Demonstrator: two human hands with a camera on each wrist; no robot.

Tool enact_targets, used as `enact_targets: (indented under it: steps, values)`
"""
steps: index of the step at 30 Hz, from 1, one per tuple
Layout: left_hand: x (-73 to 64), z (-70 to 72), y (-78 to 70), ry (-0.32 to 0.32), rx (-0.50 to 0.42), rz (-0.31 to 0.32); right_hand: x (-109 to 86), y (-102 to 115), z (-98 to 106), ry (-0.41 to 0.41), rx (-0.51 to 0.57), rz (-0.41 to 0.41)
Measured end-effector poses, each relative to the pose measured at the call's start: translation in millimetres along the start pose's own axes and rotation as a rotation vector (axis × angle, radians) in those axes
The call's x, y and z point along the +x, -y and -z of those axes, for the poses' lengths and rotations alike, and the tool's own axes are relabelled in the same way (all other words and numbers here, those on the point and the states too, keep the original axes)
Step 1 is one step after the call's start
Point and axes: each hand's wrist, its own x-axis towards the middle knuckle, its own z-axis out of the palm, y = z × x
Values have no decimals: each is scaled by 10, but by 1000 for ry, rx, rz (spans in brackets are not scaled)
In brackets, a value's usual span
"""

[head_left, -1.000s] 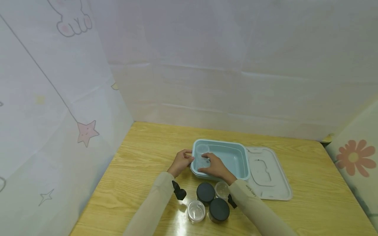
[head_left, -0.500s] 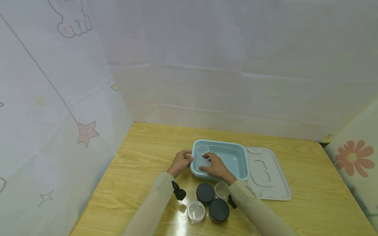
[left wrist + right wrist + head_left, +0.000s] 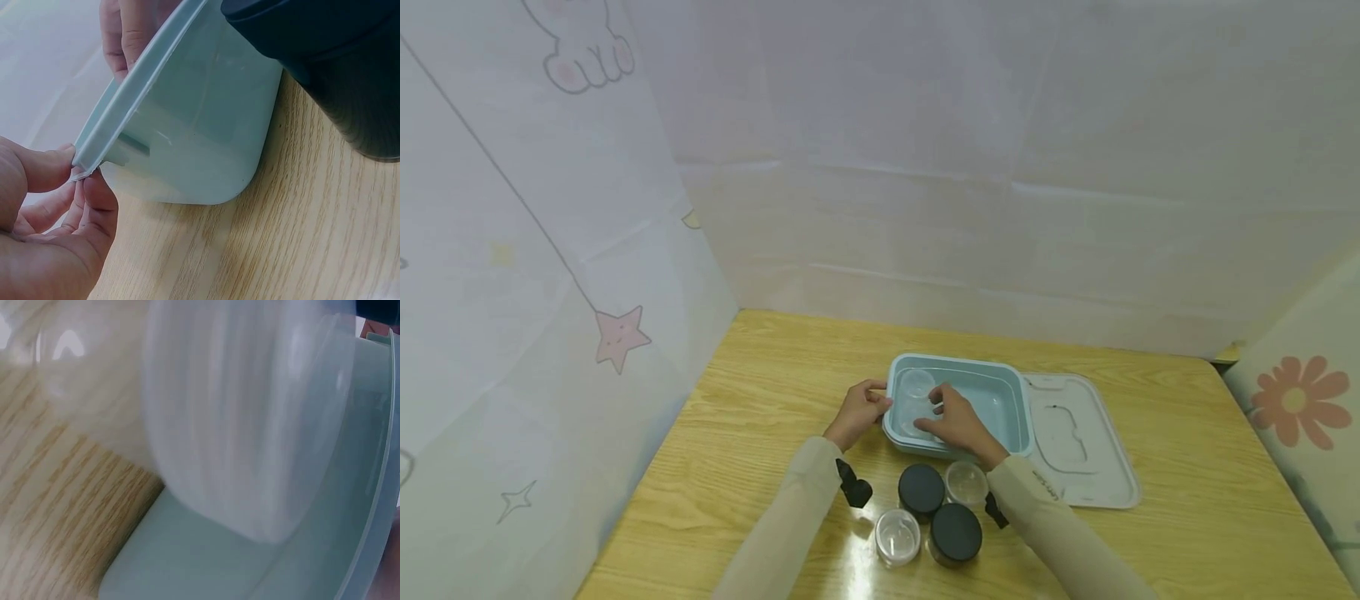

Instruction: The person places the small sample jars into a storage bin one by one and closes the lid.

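Observation:
My left hand [image 3: 859, 412] pinches the left rim of a pale blue plastic tub [image 3: 1018, 417]; in the left wrist view, the thumb lies above the rim and fingers sit beneath it. Two clear round containers stand inside the tub at its left end: a far one [image 3: 917, 383] and a near one [image 3: 912, 423]. Over the tub, just right of the near container, is my right hand [image 3: 958, 423], its fingers bent and spread with a gap between thumb and index. Nothing shows in its grasp. A blurred, translucent container [image 3: 244, 412] fills much of the right wrist view.
Two black-lidded jars, one farther [image 3: 922, 490] and one nearer [image 3: 956, 534], stand before the tub. Beside them are two clear containers, one left [image 3: 898, 537] and one right [image 3: 966, 483]. A white lid [image 3: 1078, 442] lies right of the tub on the wooden table [image 3: 775, 367].
My right hand has shifted right, away from the near clear container, which stays in the tub and shows more fully. My left hand keeps its place on the rim.

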Motion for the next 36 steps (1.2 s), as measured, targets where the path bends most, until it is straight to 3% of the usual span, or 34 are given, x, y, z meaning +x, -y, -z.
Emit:
enact_targets:
  steps: [6, 19, 25, 36]
  values:
    - [5, -6, -7, -6, 5, 8, -16, 27, 14, 55, 37, -52]
    - [-1, -10, -4, -12, 17, 14, -37, 3, 68, 49, 47, 1]
    - [-16, -9, -12, -21, 13, 16, -165, 15, 197, 12, 37, 67]
    - [-37, -17, -23, -20, 11, 11, -434, 33, 384, -8, 96, 76]
